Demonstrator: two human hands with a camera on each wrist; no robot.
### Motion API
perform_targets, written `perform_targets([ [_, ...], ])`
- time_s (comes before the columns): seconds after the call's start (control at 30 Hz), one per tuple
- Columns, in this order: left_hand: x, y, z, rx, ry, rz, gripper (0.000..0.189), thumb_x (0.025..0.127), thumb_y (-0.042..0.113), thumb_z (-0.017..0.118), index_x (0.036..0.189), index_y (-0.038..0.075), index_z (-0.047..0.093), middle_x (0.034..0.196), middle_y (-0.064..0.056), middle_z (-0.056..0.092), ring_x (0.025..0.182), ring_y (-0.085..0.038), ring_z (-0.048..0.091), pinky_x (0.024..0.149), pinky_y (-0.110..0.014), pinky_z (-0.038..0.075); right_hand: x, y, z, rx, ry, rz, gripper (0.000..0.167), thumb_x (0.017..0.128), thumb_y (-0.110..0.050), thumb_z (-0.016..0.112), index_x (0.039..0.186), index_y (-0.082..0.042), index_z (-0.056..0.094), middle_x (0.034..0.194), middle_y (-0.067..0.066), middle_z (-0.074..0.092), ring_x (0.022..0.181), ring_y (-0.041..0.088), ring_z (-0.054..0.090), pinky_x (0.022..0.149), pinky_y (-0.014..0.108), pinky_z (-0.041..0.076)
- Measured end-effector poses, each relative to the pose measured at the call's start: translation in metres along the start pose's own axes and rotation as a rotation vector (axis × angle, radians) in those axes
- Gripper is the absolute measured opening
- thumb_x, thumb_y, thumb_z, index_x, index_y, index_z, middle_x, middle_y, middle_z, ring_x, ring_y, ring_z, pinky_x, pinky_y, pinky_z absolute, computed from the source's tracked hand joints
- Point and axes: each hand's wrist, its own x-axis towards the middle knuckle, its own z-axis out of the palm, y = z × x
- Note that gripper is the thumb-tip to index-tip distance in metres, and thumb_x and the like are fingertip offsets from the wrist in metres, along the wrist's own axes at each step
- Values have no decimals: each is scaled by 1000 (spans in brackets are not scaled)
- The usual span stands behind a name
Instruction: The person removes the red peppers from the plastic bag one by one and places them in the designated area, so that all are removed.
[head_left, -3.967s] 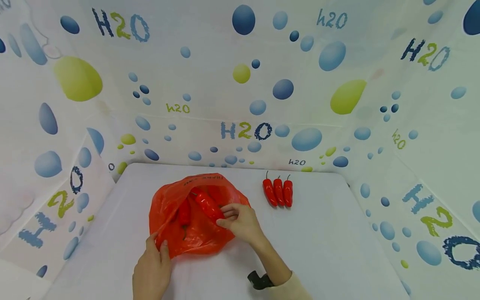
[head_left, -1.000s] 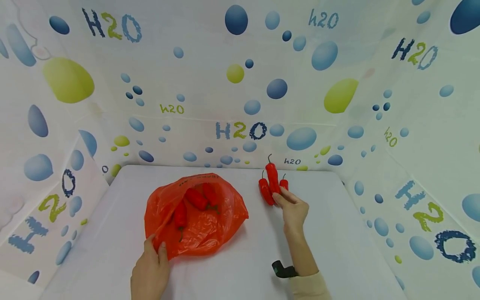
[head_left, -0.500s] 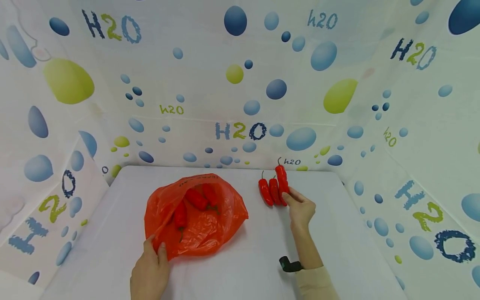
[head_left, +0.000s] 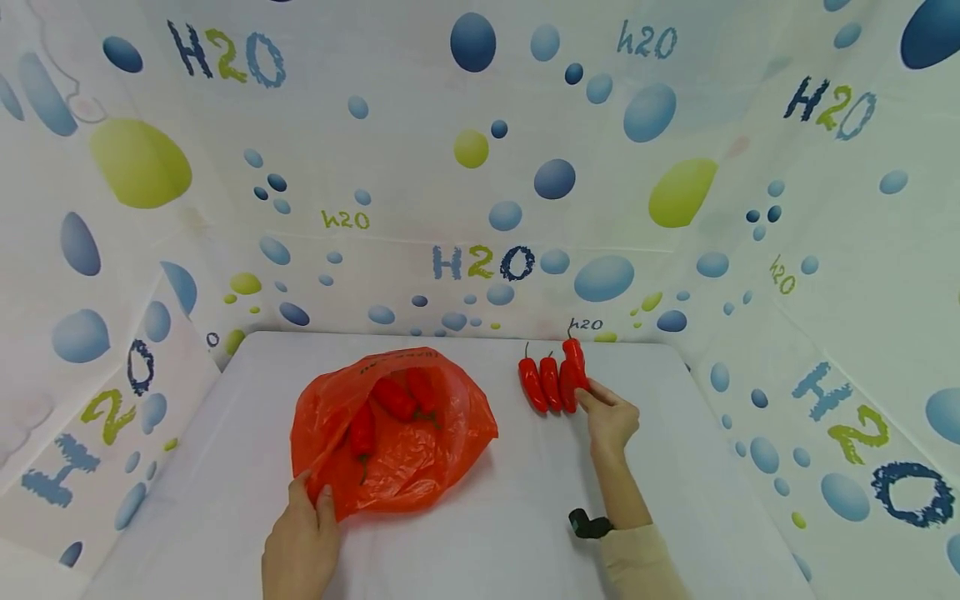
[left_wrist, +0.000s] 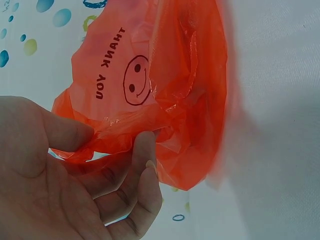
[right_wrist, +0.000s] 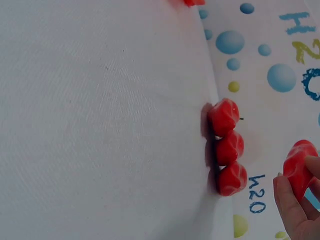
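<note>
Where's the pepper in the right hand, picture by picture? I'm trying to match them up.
Head: the pepper is right of centre, at the right hand's fingertips.
Left wrist: not in it.
Right wrist: near the right edge, a little below mid-height, between the fingers.
Shared landmark: the dotted backdrop, visible in all three.

We see soft, dim, greyish light throughout. In the head view, small glints dot the plastic bag (head_left: 405,490) and peppers (head_left: 550,385), while the patterned wall (head_left: 885,292) stretches towards the edges. Up close, our left hand (left_wrist: 55,192) looks dark, and blurry shadows fall on the table (right_wrist: 100,125).
</note>
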Motion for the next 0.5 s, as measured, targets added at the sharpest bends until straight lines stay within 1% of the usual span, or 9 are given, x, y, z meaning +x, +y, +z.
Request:
perform_targets([
  [0.1, 0, 1, 0, 1, -8, -7, 55, 111, 27, 41, 150, -11, 31, 129, -42, 58, 108, -58, 63, 89, -69, 51, 5, 4, -1, -17, 11, 1, 32, 91, -9, 82, 122, -4, 77, 117, 19, 76, 89, 12, 76, 76, 15, 56],
  [0.2, 0, 1, -1, 1, -10, -8, 55, 111, 26, 41, 150, -11, 31, 128, -42, 58, 108, -57, 63, 90, -69, 51, 9, 7, -3, -30, 22, 10, 31, 90, -7, 82, 120, -4, 78, 116, 18, 76, 90, 11, 76, 76, 15, 56],
  [0.27, 0, 1, -1, 0, -6, -3, 54, 111, 26, 41, 150, -11, 32, 127, -42, 58, 107, -57, 64, 89, -69, 51, 11, 8, -4, -36, 23, 18, 30, 90, -6, 82, 120, -4, 78, 116, 17, 76, 94, 15, 76, 76, 15, 57],
  [0.37, 0, 0, -1, -1, 5, 13, 54, 110, 25, 42, 149, -12, 33, 125, -43, 59, 105, -58, 64, 87, -69, 52, 13, 10, -6, -62, 22, 31, 31, 91, -7, 81, 121, -5, 78, 119, 17, 76, 105, 23, 74, 75, 14, 56],
  [0.43, 0, -2, -1, -1, 8, 20, 54, 110, 25, 42, 148, -12, 33, 124, -43, 59, 104, -58, 64, 86, -69, 52, 14, 10, -7, -86, 22, 38, 31, 92, -8, 81, 122, -5, 77, 121, 18, 75, 111, 26, 71, 74, 13, 55],
  [0.5, 0, -3, -1, 0, 10, 25, 54, 110, 25, 43, 148, -12, 34, 124, -43, 60, 103, -58, 65, 85, -69, 52, 15, 10, -9, -106, 29, 43, 31, 92, -8, 80, 123, -5, 77, 123, 18, 74, 113, 26, 70, 73, 12, 54],
])
